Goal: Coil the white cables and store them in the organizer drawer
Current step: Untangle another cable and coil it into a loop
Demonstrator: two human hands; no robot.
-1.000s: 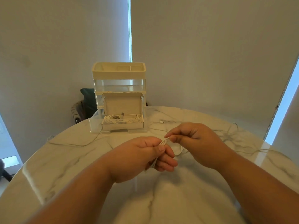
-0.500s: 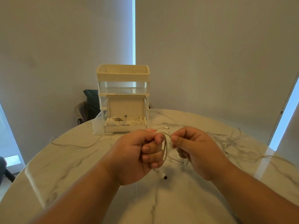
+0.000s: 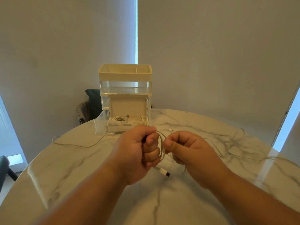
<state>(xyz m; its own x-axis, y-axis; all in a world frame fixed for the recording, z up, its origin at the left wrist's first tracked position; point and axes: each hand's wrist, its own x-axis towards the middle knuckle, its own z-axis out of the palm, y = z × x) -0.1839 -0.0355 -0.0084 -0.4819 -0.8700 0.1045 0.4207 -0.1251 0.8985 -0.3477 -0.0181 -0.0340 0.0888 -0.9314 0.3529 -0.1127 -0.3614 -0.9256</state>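
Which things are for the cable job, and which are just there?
For the job: left hand, right hand, the cable they hold, loose cables on the table, drawer, organizer.
Just there: chair, blinds.

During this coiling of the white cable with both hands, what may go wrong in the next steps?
The short plug end hangs free below the left hand; the thin white cable may uncoil. The right hand works beside loose white cables on the marble table; they may tangle. The clear organizer drawer already holds coils, so room may be tight.
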